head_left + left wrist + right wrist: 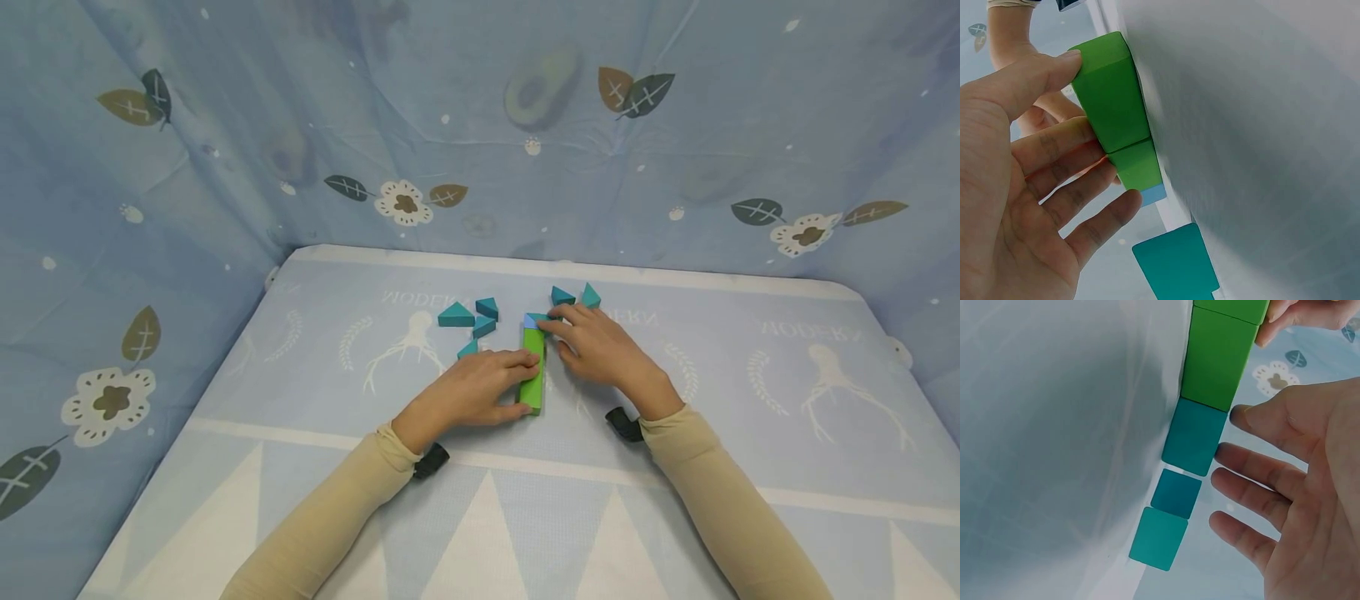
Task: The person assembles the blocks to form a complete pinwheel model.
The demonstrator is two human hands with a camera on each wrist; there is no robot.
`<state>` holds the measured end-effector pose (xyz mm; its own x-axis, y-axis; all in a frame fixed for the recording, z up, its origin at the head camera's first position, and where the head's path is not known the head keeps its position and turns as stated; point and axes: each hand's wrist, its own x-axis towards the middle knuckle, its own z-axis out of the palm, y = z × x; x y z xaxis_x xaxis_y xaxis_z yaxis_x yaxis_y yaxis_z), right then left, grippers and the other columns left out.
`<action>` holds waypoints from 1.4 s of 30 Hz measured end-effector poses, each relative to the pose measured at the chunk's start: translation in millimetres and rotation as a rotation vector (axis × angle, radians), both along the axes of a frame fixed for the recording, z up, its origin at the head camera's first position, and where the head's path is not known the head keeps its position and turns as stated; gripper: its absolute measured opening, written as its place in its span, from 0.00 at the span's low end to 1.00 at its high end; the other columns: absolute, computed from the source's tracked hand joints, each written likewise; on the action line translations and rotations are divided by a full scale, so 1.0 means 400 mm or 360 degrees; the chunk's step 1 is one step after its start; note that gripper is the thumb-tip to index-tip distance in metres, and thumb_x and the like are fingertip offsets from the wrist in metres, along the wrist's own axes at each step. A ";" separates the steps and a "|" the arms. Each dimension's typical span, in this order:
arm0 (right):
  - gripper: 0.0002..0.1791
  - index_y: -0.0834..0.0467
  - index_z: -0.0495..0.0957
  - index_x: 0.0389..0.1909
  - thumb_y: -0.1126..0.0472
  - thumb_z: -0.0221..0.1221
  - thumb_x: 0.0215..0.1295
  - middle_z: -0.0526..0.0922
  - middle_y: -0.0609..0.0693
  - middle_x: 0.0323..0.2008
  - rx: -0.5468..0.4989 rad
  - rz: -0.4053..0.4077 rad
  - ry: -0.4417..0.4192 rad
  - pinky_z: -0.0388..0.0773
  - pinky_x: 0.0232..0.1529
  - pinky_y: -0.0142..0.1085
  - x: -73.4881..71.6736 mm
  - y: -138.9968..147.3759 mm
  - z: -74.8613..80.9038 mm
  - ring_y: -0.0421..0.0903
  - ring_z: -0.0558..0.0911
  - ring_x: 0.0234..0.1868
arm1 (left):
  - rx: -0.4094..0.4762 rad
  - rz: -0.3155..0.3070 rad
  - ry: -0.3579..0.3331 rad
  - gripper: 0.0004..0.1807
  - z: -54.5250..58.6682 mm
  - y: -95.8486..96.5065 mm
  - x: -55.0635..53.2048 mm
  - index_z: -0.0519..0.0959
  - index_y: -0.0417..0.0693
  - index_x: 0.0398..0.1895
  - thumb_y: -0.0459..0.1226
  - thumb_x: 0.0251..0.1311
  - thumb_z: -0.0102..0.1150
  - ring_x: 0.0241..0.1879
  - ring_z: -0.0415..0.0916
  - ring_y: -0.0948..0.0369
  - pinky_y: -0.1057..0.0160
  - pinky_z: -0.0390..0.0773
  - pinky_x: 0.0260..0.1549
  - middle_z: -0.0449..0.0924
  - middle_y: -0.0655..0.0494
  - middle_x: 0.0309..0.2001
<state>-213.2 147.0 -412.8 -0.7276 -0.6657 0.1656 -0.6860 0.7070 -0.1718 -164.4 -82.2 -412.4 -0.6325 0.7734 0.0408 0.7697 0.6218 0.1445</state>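
Two green blocks [532,387] [1113,100] lie end to end in a column on the mat. At the column's far end sits a light-blue triangular block [529,322], with a teal triangular block [1194,436] against its right side. My left hand [483,387] rests on the green blocks, its thumb at the near end and its fingers extended over the upper part. My right hand [600,343] touches the teal triangular block with its fingertips, the fingers fairly straight. The hand partly hides that block in the head view.
Left of the column lie several loose teal blocks, including a wide triangle [456,315] and a small one [468,349] by the left hand. Beyond the right hand are two more teal triangles, a darker [562,296] and a lighter [591,296]. A patterned curtain [480,125] hangs behind.
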 end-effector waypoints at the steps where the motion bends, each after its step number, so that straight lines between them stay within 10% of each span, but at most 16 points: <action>1: 0.21 0.59 0.76 0.61 0.65 0.58 0.68 0.76 0.59 0.58 -0.0001 0.0001 0.0004 0.73 0.58 0.54 0.001 0.000 0.000 0.57 0.75 0.60 | 0.0000 0.0000 0.0002 0.30 0.000 0.000 0.000 0.76 0.48 0.64 0.54 0.63 0.61 0.63 0.73 0.58 0.60 0.76 0.59 0.72 0.57 0.67; 42: 0.25 0.65 0.69 0.67 0.64 0.55 0.69 0.71 0.62 0.64 -0.0099 -0.0307 -0.0120 0.66 0.62 0.59 -0.046 0.062 -0.010 0.61 0.68 0.66 | 0.0007 -0.0001 0.0016 0.30 -0.004 0.000 0.000 0.76 0.47 0.63 0.54 0.63 0.61 0.64 0.72 0.58 0.60 0.75 0.60 0.72 0.56 0.66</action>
